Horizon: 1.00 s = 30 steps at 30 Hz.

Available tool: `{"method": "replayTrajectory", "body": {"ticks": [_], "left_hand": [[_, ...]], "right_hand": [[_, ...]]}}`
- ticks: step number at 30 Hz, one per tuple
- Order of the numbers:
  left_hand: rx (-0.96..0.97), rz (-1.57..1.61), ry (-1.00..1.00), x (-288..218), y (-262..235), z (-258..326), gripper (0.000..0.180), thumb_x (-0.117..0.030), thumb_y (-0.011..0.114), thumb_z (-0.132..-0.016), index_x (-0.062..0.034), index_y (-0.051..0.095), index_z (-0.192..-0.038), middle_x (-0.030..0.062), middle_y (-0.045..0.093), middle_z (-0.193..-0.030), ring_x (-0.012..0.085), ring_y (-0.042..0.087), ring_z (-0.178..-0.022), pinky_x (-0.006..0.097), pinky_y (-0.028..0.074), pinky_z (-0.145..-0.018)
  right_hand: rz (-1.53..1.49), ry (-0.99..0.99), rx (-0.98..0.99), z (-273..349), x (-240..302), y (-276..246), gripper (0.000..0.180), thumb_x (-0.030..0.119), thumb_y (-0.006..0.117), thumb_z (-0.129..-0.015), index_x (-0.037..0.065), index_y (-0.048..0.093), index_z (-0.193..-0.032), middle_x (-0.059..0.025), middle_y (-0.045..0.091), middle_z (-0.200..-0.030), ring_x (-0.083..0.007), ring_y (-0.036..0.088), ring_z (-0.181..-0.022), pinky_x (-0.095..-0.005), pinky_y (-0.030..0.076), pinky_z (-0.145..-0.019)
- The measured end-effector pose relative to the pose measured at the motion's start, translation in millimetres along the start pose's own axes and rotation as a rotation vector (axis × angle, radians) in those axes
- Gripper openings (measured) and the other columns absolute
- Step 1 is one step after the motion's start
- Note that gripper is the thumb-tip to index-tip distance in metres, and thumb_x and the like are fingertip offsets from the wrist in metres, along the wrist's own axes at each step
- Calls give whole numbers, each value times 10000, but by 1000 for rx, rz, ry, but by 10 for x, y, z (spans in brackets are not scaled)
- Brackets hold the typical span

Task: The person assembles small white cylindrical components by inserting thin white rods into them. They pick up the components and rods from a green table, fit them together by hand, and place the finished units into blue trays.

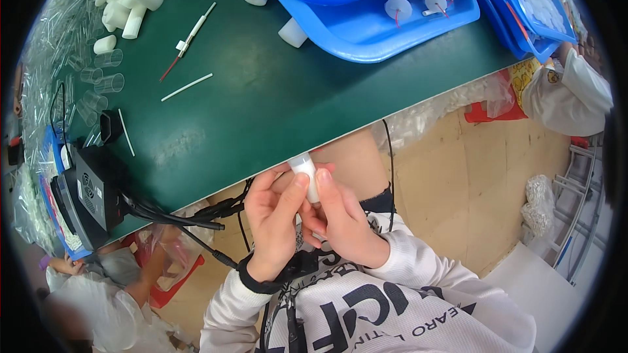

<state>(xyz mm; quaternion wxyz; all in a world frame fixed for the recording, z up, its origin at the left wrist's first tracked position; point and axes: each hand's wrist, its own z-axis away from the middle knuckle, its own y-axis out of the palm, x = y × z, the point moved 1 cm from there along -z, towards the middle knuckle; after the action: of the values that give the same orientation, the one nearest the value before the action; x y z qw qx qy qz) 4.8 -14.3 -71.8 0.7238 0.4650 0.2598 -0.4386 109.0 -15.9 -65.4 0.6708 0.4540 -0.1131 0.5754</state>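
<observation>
I see clear plastic bags (49, 39) of small parts heaped along my counter's (261, 104) left edge. Off its right corner, a yellow printed packet (523, 77) sits by a red one (487, 114) on the floor. A clear bag (540, 202) of white pieces lies farther right.
</observation>
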Motion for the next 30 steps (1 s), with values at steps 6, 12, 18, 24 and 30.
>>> {"method": "replayTrajectory", "body": {"ticks": [6,12,18,24,30], "left_hand": [[8,-79,-19,-65,-24,17,282,-64,489,-886,86,485,-1125,212,614,-1041,157,612,-730,250,477,-651],[-38,-57,-18,-64,-47,8,292,-45,530,-875,92,507,-1132,192,626,-1024,114,599,-584,186,469,-406],[-134,-206,-110,-224,32,61,259,-79,510,-870,88,542,-1066,204,639,-958,104,584,-588,186,459,-491],[-142,-136,-148,-231,44,69,223,-82,523,-868,68,540,-1032,164,655,-828,95,483,-400,205,410,-390],[-170,-627,661,-66,156,238,319,45,690,-726,25,578,-1024,128,631,-950,208,620,-827,283,503,-684]], "right_hand": [[-62,-58,83,-22,-143,-93,420,391,239,-984,41,423,-843,21,359,-598,-47,342,-465,-187,328,-419],[5,-72,72,-46,-158,-18,523,456,146,-967,40,434,-833,7,353,-551,-81,353,-444,-221,351,-397],[-85,-68,-65,-1,-162,199,549,488,135,-957,48,450,-864,12,377,-557,-71,355,-434,-204,306,-375],[-22,-28,-17,-8,-115,94,569,481,151,-964,24,490,-966,-7,435,-584,-99,427,-498,-230,357,-464],[193,-524,-148,230,103,-659,380,313,383,-963,-29,515,-1061,-40,552,-710,-86,506,-636,-213,411,-594]]}}
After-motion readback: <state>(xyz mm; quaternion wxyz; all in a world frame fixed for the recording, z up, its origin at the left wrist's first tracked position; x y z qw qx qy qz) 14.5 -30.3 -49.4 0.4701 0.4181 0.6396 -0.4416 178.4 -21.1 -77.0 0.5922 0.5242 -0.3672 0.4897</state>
